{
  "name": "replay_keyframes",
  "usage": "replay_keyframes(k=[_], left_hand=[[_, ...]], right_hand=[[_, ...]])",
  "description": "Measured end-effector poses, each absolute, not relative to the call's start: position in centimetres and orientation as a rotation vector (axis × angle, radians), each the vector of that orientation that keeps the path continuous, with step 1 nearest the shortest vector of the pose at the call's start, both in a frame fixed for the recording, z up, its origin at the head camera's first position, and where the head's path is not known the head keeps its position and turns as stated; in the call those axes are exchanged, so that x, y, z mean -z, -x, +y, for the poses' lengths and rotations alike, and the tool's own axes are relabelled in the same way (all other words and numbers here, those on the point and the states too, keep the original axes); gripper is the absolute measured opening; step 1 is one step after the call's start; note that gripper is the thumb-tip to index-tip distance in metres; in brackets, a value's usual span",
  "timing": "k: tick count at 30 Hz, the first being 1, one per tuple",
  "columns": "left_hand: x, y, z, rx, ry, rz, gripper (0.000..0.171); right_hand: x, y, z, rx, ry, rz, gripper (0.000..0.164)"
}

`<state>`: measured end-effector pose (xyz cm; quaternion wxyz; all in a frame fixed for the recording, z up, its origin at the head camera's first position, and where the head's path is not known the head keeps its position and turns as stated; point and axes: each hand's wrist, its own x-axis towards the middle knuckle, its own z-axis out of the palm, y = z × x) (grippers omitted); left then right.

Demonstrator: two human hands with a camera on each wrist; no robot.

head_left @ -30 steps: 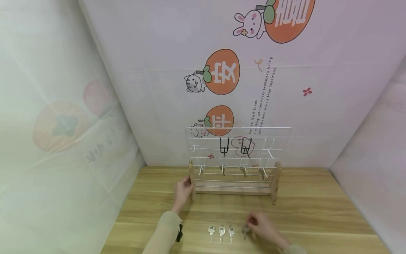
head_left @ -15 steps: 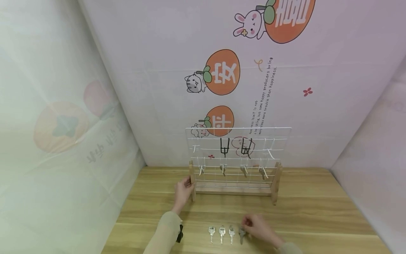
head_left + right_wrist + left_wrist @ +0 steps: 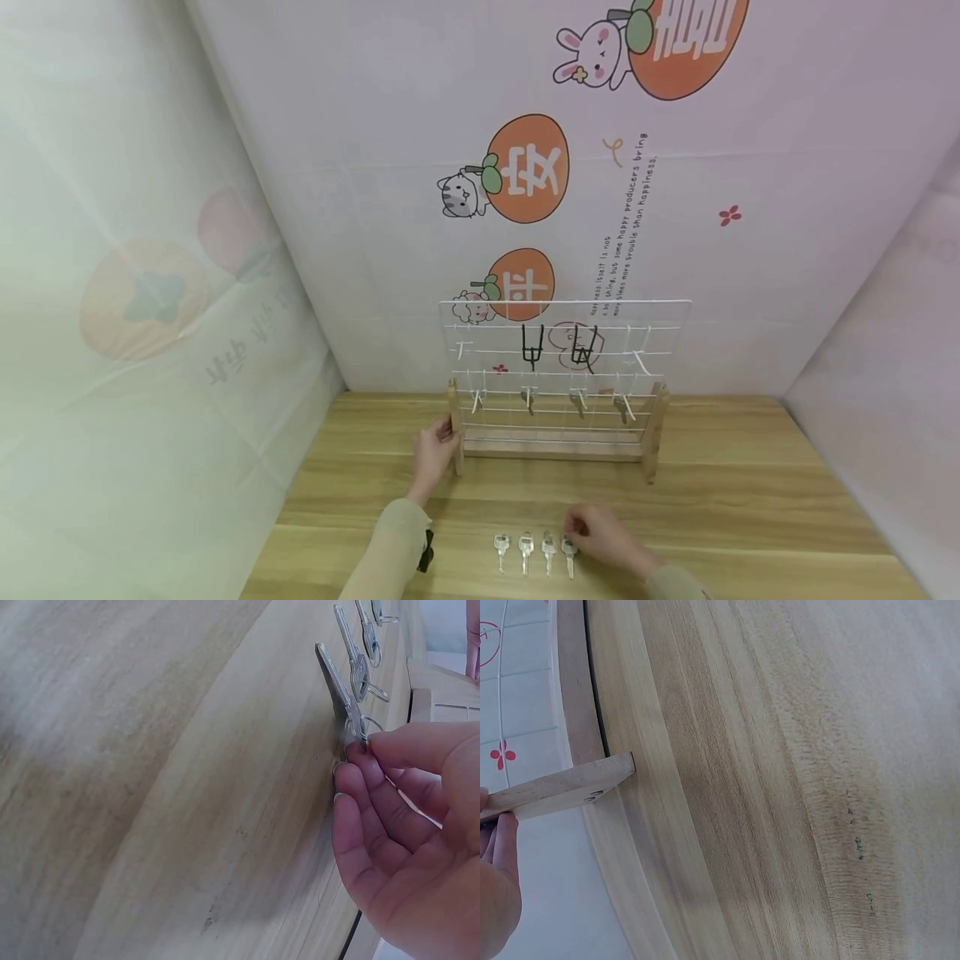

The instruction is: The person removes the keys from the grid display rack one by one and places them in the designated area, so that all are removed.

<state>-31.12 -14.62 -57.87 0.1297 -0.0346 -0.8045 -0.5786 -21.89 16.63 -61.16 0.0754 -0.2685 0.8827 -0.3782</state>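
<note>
My left hand grips the wooden left upright of a white wire grid rack, fingers and thumb on either side of it. On the table in front of the rack, my right hand pinches the head of a silver key between thumb and fingertip. Its blade points toward the front edge. To its left lie three more silver keys in a row, a near one, a middle one and a far one, blades pointing the same way. Small rings show on the keys in the right wrist view.
Several keys hang from the rack's lower white hooks, one of them a dark key. Higher up are two black hooks and white hooks. A printed cloth wall stands behind the wooden table.
My right hand has moved left with the key and set it beside the row of three, its blade now lying in line with theirs. The left hand has stayed on the upright.
</note>
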Motion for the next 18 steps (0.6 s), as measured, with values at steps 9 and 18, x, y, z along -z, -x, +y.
replay_keyframes(k=[9,18], left_hand=[[58.22,31.33,-14.75,1.688,0.11,-2.337,0.035],[58.17,31.25,-14.7,1.667,0.111,-2.339,0.036]], right_hand=[[61.0,22.05,16.69,1.149,0.851,2.61,0.008],[60.71,22.27,17.14,1.134,0.867,2.575,0.005]])
